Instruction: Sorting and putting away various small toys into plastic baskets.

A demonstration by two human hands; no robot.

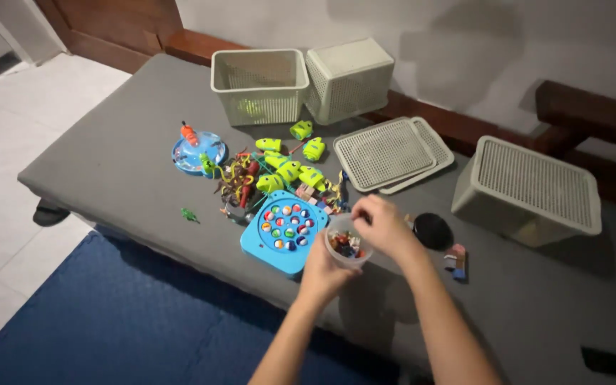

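Left hand (324,273) grips clear cup (348,247) | right hand (381,227) pinched over rim

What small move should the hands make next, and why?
Probably the right hand should lower its pinched fingers into the cup. The left hand holds the cup upright from below, small coloured pieces already lie inside, and the right hand is at its rim.

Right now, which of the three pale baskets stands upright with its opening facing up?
The left basket at the back of the table: its open top shows. The basket beside it is tipped over, and the one at the right shows only mesh on top.
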